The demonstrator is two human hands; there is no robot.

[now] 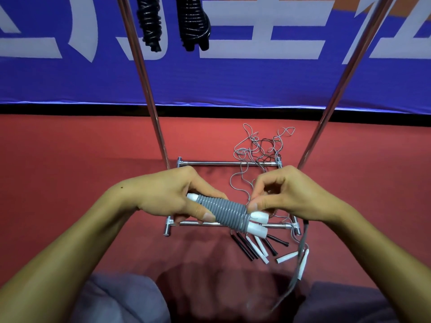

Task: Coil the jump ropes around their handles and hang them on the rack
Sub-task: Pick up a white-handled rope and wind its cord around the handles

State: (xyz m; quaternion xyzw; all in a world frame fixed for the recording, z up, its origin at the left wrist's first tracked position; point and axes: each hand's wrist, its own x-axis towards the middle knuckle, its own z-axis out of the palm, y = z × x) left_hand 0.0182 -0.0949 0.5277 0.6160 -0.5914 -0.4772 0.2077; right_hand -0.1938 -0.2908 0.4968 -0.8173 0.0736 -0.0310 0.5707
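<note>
My left hand (pixel 172 197) grips a pair of white jump-rope handles (pixel 257 223) wrapped tightly in grey rope (pixel 224 210), held level in front of me. My right hand (pixel 289 194) pinches the grey rope right at the coil's right end, by the white tips. Two coiled black jump ropes (pixel 150 24) (pixel 194 24) hang from the top of the chrome rack, whose poles (pixel 149 89) (pixel 345 89) rise on either side. Loose black and white handles (pixel 254 247) and a tangle of thin rope (pixel 258 145) lie on the floor.
The rack's chrome base frame (pixel 229 163) stands on the red floor beneath my hands. A blue banner with white lettering (pixel 256 78) covers the wall behind. A grey cord (pixel 300 259) dangles below my right wrist. My knees (pixel 121 299) show at the bottom edge.
</note>
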